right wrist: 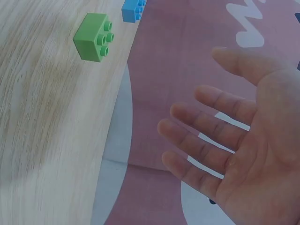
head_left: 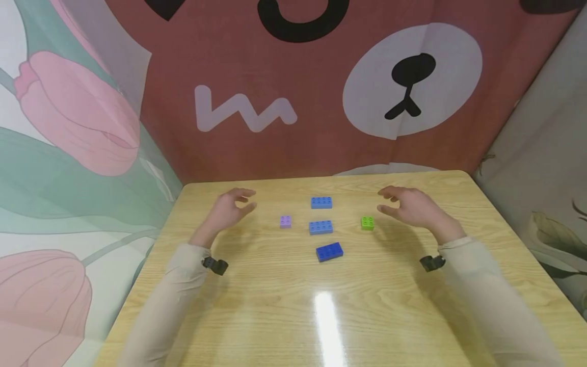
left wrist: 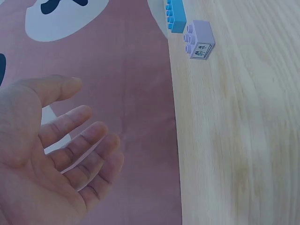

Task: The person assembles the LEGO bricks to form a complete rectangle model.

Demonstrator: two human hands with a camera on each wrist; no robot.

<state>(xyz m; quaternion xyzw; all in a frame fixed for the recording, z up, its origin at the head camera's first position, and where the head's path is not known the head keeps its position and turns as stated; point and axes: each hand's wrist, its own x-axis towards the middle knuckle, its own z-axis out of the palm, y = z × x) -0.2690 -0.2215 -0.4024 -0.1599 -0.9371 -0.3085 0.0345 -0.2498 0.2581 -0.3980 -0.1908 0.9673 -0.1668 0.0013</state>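
Both hands hover above a wooden table with nothing in them. The left hand (head_left: 228, 208), fingers loosely bent, is left of a small lilac toy brick (head_left: 285, 221); its bare palm shows in the left wrist view. To the right, the right hand (head_left: 411, 206) is nearest a small green brick (head_left: 367, 223), with its fingers spread in the right wrist view. Between the hands, two medium-blue bricks (head_left: 321, 203) lie one behind the other. A dark blue brick (head_left: 329, 252) sits closer to the person, turned slightly askew.
The pale wooden table (head_left: 257, 306) ends at a back edge against a reddish cloth (head_left: 321, 148) with a bear design. A flowered curtain (head_left: 69, 204) hangs on the left, and another patterned cloth (head_left: 545, 153) on the right. Light glares off the table's front middle.
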